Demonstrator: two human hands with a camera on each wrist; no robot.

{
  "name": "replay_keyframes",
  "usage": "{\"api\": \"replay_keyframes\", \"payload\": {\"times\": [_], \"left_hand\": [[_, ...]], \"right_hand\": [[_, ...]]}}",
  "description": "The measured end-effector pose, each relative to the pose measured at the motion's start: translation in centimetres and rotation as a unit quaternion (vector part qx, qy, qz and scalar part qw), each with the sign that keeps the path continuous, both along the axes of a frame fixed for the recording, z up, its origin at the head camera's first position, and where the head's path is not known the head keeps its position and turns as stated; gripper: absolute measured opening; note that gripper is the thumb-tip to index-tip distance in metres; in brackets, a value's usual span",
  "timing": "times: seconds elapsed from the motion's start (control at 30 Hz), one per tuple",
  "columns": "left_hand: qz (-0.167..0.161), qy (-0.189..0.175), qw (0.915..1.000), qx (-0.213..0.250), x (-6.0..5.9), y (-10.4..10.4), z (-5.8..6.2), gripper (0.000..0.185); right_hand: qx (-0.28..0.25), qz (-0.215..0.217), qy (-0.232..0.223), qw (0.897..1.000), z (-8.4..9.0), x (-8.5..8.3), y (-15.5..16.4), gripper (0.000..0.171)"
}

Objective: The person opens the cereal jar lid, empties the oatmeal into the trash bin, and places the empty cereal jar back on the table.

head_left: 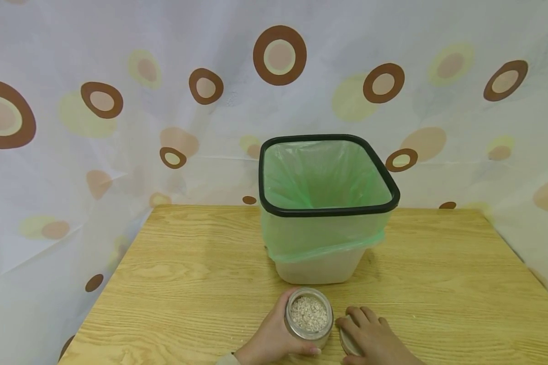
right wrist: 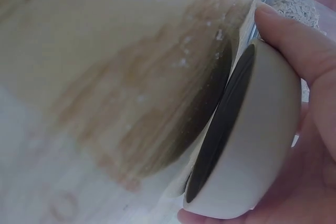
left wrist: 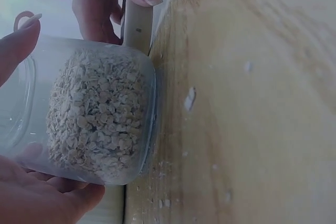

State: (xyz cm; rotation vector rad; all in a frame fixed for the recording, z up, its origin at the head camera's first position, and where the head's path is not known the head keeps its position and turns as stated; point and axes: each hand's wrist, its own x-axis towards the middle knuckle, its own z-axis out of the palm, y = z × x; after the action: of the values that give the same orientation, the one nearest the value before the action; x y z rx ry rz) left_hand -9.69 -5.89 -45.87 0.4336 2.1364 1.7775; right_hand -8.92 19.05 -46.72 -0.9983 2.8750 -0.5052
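Observation:
A clear jar (left wrist: 100,114) of rolled oats (head_left: 309,314) has its mouth uncovered. My left hand (head_left: 276,329) grips it, thumb on the near side and fingers round the far side. The jar's base is at the tabletop. Just right of it, my right hand (head_left: 374,337) holds a round pale lid (right wrist: 257,135) between thumb and fingers. In the right wrist view the lid's dark underside (right wrist: 223,124) faces the table, slightly tilted, one edge close to the wood. Part of the lid is hidden under the right hand in the head view.
Behind the jar stands a white bin with a black rim (head_left: 329,211) and a green liner bag (head_left: 319,238). Loose oat flakes (left wrist: 190,99) lie scattered on the wooden table (head_left: 187,268). A patterned sheet (head_left: 237,121) hangs behind and at the sides.

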Motion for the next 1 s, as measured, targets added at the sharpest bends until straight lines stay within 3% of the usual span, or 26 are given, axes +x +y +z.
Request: {"api": "replay_keyframes", "payload": {"times": [0.6,0.9,1.0], "left_hand": [[0.024,0.013,0.9995,-0.017,0.5,0.2,0.0,0.101],[0.034,0.025,0.9990,-0.010,0.6,0.6,0.1,0.096],[0.044,0.026,0.9986,-0.010,0.7,0.8,0.1,0.095]], "right_hand": [[-0.005,0.014,-0.008,1.000,-0.6,-0.1,0.5,0.071],[-0.016,0.041,0.080,0.996,-0.7,0.0,1.1,0.076],[-0.017,0.040,0.084,0.996,-0.3,-0.1,1.2,0.074]]}}
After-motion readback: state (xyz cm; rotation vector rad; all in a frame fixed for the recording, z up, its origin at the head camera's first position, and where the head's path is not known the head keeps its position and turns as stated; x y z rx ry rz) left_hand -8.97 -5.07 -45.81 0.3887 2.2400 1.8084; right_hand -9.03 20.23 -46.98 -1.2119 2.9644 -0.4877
